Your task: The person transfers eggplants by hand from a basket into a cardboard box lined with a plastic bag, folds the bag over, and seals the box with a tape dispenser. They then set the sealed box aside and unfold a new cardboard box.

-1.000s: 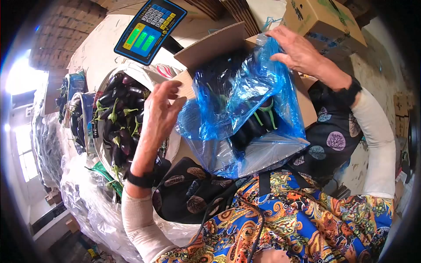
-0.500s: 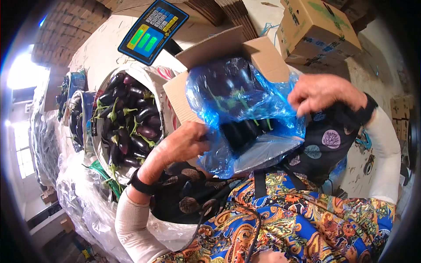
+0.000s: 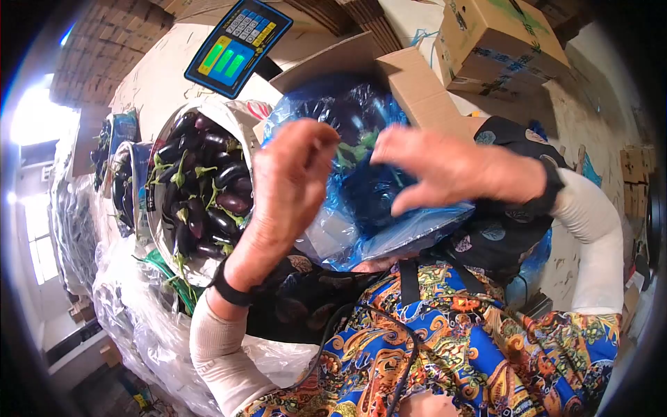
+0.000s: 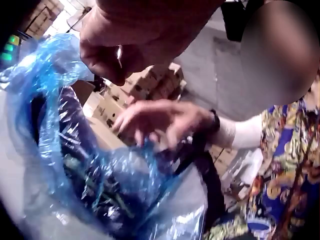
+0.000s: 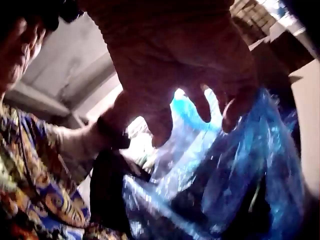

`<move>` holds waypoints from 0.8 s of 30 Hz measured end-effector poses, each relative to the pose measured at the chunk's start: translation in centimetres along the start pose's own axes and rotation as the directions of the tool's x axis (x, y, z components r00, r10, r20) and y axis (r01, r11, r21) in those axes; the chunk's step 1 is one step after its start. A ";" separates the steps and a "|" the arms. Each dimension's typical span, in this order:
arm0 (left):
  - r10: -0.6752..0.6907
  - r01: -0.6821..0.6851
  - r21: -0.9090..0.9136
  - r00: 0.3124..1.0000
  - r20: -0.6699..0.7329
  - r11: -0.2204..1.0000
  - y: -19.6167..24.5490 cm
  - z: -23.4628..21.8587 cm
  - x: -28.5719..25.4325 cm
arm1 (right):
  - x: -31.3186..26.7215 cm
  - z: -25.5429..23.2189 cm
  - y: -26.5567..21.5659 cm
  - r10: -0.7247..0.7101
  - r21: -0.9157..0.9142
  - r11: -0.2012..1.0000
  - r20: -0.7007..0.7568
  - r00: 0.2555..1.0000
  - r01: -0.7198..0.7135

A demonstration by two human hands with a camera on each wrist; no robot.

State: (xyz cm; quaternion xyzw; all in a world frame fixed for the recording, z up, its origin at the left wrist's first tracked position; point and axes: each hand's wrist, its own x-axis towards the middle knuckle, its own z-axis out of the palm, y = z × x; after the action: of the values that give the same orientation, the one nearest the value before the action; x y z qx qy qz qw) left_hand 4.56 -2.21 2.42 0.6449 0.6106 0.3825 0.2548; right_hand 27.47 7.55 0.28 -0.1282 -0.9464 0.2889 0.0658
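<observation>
A blue plastic bag (image 3: 379, 240) lines an open cardboard box and lies over dark eggplants with green stems (image 3: 358, 149). The left hand (image 3: 292, 181) is above the bag's left part, fingers curled; in the left wrist view this hand (image 4: 140, 37) pinches at bunched blue film (image 4: 60, 60), its fingertips partly hidden. Over the right part hovers the right hand (image 3: 458, 167), fingers spread and thumb apart, gripping nothing. In the right wrist view the same hand (image 5: 175, 60) has its separated fingers close above the film (image 5: 200, 170).
To the left stands a white sack (image 3: 158, 229) full of eggplants (image 3: 198, 215), with smaller bags beyond it. A lit scale display (image 3: 236, 48) is behind the box. A taped carton (image 3: 497, 45) sits at the back right. Clear plastic (image 3: 132, 299) lies at lower left.
Both hands have moved inward over the box from its sides, and the right hand has let go of the film. The bag now covers the eggplants that showed at its opening.
</observation>
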 end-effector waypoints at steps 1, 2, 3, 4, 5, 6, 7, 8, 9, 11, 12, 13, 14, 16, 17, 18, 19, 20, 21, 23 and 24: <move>-0.018 0.015 -0.060 0.999 -0.042 0.998 0.5 -0.7 0.9 | -0.1 1.9 -0.2 -0.010 -0.118 0.993 0.105 0.994 0.022; -0.071 0.060 -0.133 0.994 -0.083 0.989 1.8 -1.5 1.4 | -0.4 2.5 0.2 0.028 -0.186 0.983 0.196 0.980 0.009; -0.130 0.103 -0.205 0.984 -0.122 0.973 2.9 -2.3 1.6 | -0.7 2.7 0.6 0.066 -0.252 0.968 0.284 0.957 0.008; -0.107 0.085 -0.154 0.983 -0.146 0.984 3.5 -3.0 1.5 | -1.1 3.0 1.4 0.106 -0.318 0.948 0.369 0.924 0.018; 0.019 -0.027 -0.059 0.992 -0.126 0.998 2.8 -3.6 1.3 | -3.6 4.4 4.0 -0.157 -0.333 0.923 0.127 0.979 0.191; -0.016 0.014 -0.060 0.999 -0.037 0.998 2.8 -3.6 0.9 | -2.7 4.1 4.6 0.025 -0.322 0.944 0.287 0.958 0.072; -0.052 0.055 -0.061 0.997 0.052 0.997 3.0 -3.6 0.2 | -1.8 3.7 4.8 0.201 -0.332 0.942 0.438 0.876 -0.050; -0.106 0.118 -0.061 0.979 0.177 0.991 3.7 -3.4 -0.3 | -1.3 3.1 4.5 0.272 -0.347 0.927 0.350 0.896 -0.146; -0.034 0.044 -0.037 0.969 0.247 0.998 2.2 -2.8 -0.8 | -0.7 2.0 4.0 0.345 -0.351 0.904 0.258 0.903 -0.245; 0.036 -0.059 0.036 0.885 0.463 0.998 1.7 -2.3 -1.2 | -0.9 1.4 7.5 0.151 -0.089 0.984 -0.074 0.986 -0.157; 0.078 -0.111 0.028 0.832 0.550 0.993 0.7 -1.5 -1.7 | -0.5 -0.9 8.3 0.292 0.018 0.956 -0.095 0.952 -0.292; 0.121 -0.168 0.016 0.769 0.627 0.986 0.1 -0.7 -1.9 | -0.1 -3.1 9.1 0.430 0.136 0.900 -0.115 0.895 -0.415; 0.004 -0.144 0.130 0.685 0.729 0.981 0.8 0.1 -1.8 | 0.3 -5.4 10.0 0.556 0.254 0.819 -0.132 0.821 -0.514; 0.018 -0.289 0.215 0.634 0.773 0.933 -0.9 2.6 -2.3 | -1.9 -6.9 15.5 0.710 0.501 0.667 -0.206 0.673 -0.551; 0.042 -0.352 0.239 0.633 0.773 0.905 -2.1 3.8 -1.7 | -3.2 -7.4 17.8 0.480 0.042 0.869 -0.305 0.822 -0.492; 0.043 -0.350 0.254 0.657 0.753 0.902 -3.3 4.6 -0.4 | -4.5 -8.0 20.2 0.210 -0.446 0.812 -0.379 0.901 -0.376; 0.044 -0.347 0.269 0.682 0.730 0.898 -4.6 5.1 1.4 | -4.7 -7.9 23.0 0.673 -0.352 0.581 -0.300 0.677 -0.734; 0.077 -0.326 0.293 0.776 0.626 0.899 -5.6 5.2 3.4 | -4.8 -8.2 22.5 0.688 -0.457 0.520 -0.277 0.671 -0.722; 0.110 -0.302 0.312 0.854 0.508 0.901 -6.6 4.9 5.3 | -4.9 -8.6 20.9 0.705 -0.557 0.451 -0.256 0.661 -0.697; 0.036 -0.207 0.483 0.940 0.340 0.851 -8.1 3.6 8.4 | -5.1 -8.7 17.7 0.628 -0.642 0.430 -0.292 0.721 -0.635; 0.113 -0.225 0.474 0.961 0.253 0.851 -8.1 3.0 8.8 | -5.1 -8.4 15.9 0.520 -0.637 0.477 -0.351 0.779 -0.606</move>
State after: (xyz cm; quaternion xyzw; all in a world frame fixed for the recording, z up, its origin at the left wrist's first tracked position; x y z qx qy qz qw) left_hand 1.80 7.85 -4.15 0.7778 0.5977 0.1605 0.1097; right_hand 37.28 23.34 -2.02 -0.4621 -0.8794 -0.1088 -0.0367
